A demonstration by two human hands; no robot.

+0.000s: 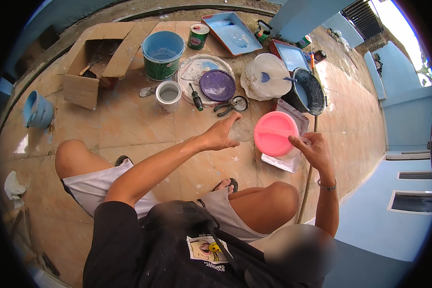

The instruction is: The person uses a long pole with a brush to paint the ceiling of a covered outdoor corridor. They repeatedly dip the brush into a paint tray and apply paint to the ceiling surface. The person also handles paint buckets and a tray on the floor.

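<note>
My left hand (219,134) is closed around a clear cup (241,131), its thumb and fingers on opposite sides. Just right of it is a translucent pitcher with a round pink lid (275,133). My right hand (318,152) grips that pitcher at its right side, where a handle partly shows between the fingers. Cup and pitcher are close together in front of me. Behind and below the pitcher lies a whitish box or tray (284,164), partly hidden by it.
Beyond my hands are pliers (224,111), a screwdriver (196,98), a purple lid (217,85), an open can (169,96), a blue-lined bucket (162,69), a white bucket (261,72) and a black bucket (317,96). Paint trays (230,33) and a cardboard box (81,91) stand farther off.
</note>
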